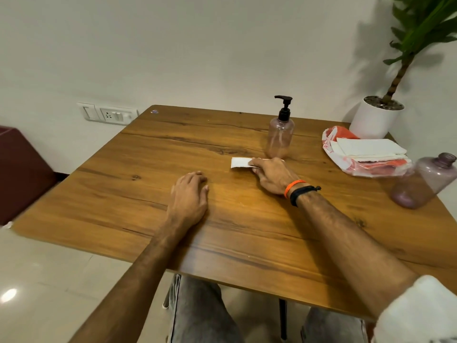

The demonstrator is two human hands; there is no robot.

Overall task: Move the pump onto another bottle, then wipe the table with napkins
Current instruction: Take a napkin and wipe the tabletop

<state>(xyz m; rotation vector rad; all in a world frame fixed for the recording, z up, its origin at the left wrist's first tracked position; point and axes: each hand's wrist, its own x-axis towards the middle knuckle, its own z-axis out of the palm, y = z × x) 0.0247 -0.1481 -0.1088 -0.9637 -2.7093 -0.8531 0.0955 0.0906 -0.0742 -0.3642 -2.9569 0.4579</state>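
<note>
A black pump [284,107] is fitted on a clear pinkish bottle [280,139] standing at the table's far middle. A purple bottle [425,181] with no pump stands tilted-looking at the right edge. My right hand [272,175] presses a folded white napkin [239,162] flat on the wooden table [173,149], just in front of the pump bottle. My left hand [189,194] rests palm down on the table, fingers loosely curled, holding nothing. A stack of white napkins [371,148] lies on an orange-and-white plastic pack [351,159] at the right.
A white pot [373,120] with a tall green plant stands at the far right corner. A wall socket panel [108,113] sits at far left, and a dark red seat [22,174] stands left of the table.
</note>
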